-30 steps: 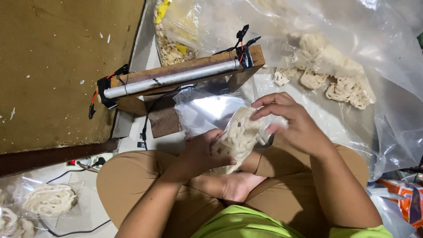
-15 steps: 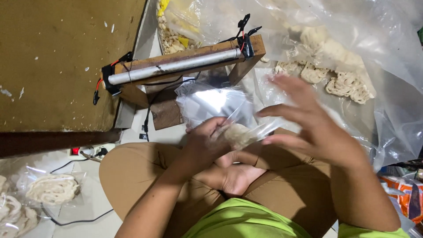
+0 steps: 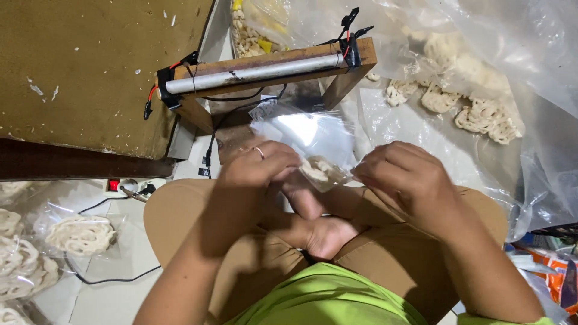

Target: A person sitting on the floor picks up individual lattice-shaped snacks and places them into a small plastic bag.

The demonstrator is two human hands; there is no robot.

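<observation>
though blurred, both hands' (image 3: pixel 265 165) grip on bag (image 3: pixel 313 135)

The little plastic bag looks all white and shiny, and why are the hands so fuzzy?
Head view: light glares off the clear bag, washing it white; the right hand is smeared by motion blur, the left hand slightly; the wooden sealer frame stays sharp.

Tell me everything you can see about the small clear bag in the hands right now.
The small clear bag is thin, glossy, see-through plastic, crinkled and catching glare. It is held over the lap, just below the wooden sealer. The left hand and the right hand pinch its lower edge from either side. A pale, lacy cracker sits inside near the bottom.
</observation>
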